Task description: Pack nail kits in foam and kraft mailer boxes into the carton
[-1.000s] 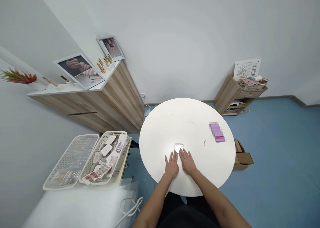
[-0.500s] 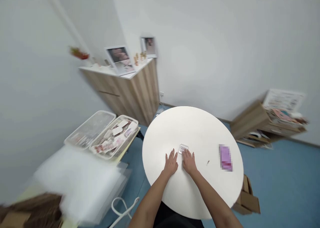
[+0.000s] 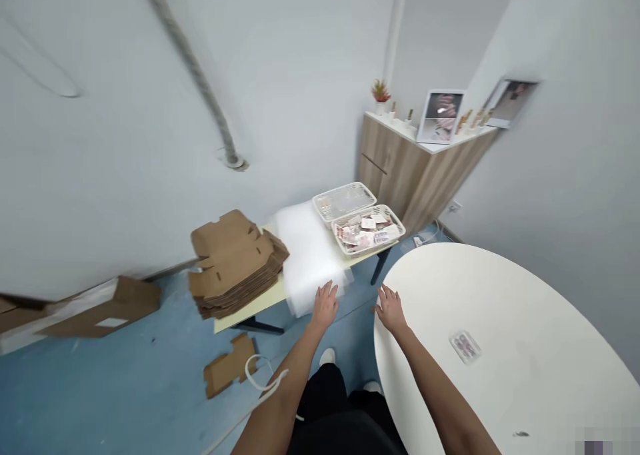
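Observation:
My left hand reaches out with its fingers apart and nothing in it, in front of the stack of translucent white sheets; whether it touches their edge I cannot tell. Over the left rim of the round white table is my right hand, empty, fingers spread. A small clear plastic case with several little pieces inside lies on that table, right of my right hand and apart from it. Behind my hands, a white basket holds packets and cards; another white basket with clear packs stands beyond it.
Flattened brown cardboard boxes are stacked on the side table's left end. One cardboard piece lies on the blue floor. A white cable loops near my left arm. A wooden cabinet stands in the corner.
My view has swung left, from the round table toward the side table. Both hands have left their places by the clear case, which stays on the round table.

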Tool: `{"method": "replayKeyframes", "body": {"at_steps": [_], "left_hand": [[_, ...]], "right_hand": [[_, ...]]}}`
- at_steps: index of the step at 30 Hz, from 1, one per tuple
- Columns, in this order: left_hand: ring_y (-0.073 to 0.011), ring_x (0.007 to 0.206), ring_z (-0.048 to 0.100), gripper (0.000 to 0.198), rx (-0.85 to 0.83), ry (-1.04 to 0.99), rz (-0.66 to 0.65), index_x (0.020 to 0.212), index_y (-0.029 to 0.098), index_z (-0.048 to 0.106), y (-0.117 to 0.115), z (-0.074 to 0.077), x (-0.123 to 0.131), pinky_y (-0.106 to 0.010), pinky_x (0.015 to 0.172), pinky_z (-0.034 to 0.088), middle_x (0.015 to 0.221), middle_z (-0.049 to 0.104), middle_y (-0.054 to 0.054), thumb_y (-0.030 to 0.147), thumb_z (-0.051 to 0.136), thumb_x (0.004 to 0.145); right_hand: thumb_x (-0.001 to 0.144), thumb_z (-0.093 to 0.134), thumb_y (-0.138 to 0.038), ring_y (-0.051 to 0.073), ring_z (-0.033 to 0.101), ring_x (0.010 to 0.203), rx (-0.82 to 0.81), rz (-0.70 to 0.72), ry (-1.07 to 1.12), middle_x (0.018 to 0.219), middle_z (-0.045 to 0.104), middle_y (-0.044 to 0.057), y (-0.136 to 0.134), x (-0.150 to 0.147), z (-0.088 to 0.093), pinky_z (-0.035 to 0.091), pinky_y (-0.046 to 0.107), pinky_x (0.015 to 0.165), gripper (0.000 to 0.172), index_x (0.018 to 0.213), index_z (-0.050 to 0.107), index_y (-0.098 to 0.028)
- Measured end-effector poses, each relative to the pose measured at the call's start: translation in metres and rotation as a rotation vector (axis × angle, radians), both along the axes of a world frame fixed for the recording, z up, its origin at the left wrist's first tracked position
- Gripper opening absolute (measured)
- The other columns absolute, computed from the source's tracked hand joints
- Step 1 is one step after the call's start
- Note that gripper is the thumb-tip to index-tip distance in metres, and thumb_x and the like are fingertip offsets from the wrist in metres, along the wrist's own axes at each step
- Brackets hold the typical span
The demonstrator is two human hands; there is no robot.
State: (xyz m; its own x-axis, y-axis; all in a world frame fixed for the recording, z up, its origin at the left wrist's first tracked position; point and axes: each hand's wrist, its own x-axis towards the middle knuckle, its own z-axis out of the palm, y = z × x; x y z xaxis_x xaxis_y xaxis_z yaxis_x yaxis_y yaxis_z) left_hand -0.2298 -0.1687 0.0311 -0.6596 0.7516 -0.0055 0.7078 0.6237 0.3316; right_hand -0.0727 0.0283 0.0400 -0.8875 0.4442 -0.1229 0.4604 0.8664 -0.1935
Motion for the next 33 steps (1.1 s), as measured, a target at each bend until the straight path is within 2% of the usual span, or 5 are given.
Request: {"method": "replayKeyframes", "body": {"at_steps": [4, 8, 18, 28, 33], "left_hand": [[-0.0281, 0.144, 0.029, 0.059, -0.076, -0.007, 0.095, 0.143, 0.016, 0.037, -0.059, 0.002, -0.044, -0.051, 0.118, 0.022, 0.154, 0.034, -0.016, 0.018, 0.048, 0.084], [-0.0297, 0.148, 0.017, 0.074, -0.129, -0.025, 0.084, 0.148, 0.014, 0.027, -0.091, 0.0, -0.076, -0.05, 0.118, 0.02, 0.159, 0.021, -0.017, 0.022, 0.058, 0.081], [-0.0289, 0.148, 0.013, 0.062, -0.063, -0.037, 0.033, 0.149, 0.014, 0.028, -0.091, -0.012, -0.127, -0.051, 0.118, 0.022, 0.161, 0.017, -0.015, 0.026, 0.045, 0.09], [-0.0204, 0.144, 0.028, 0.066, 0.156, -0.163, 0.093, 0.153, 0.015, 0.02, -0.086, -0.009, -0.143, -0.041, 0.118, 0.029, 0.156, 0.033, -0.01, 0.013, 0.034, 0.089], [-0.0195, 0.14, 0.037, 0.067, 0.316, -0.278, 0.229, 0.152, 0.019, 0.025, -0.091, -0.003, -0.147, -0.041, 0.116, 0.034, 0.152, 0.041, -0.007, 0.011, 0.035, 0.087]], "right_hand": [[0.087, 0.048, -0.023, 0.029, 0.036, 0.136, -0.025, 0.176, 0.005, 0.151, 0.039, 0.015, -0.048, -0.073, 0.003, 0.022, 0.049, 0.113, 0.059, 0.145, 0.039, -0.016], [0.088, 0.049, -0.025, 0.029, 0.031, 0.14, -0.055, 0.298, -0.003, 0.153, 0.036, 0.015, -0.088, -0.133, 0.006, 0.019, 0.049, 0.115, 0.061, 0.146, 0.036, -0.016], [0.089, 0.045, -0.022, 0.028, 0.026, 0.143, -0.055, 0.345, -0.086, 0.157, 0.028, 0.015, -0.108, -0.229, 0.005, 0.018, 0.046, 0.115, 0.062, 0.149, 0.032, -0.01], [0.091, 0.044, -0.024, 0.026, 0.032, 0.141, -0.05, 0.36, -0.068, 0.153, 0.036, 0.014, -0.096, -0.248, 0.001, 0.019, 0.043, 0.116, 0.059, 0.148, 0.036, -0.011], [0.078, 0.063, -0.056, 0.033, 0.001, 0.148, 0.015, 0.489, 0.037, 0.162, 0.007, 0.014, -0.123, -0.211, -0.015, 0.003, 0.055, 0.117, 0.105, 0.155, 0.005, -0.017]]}}
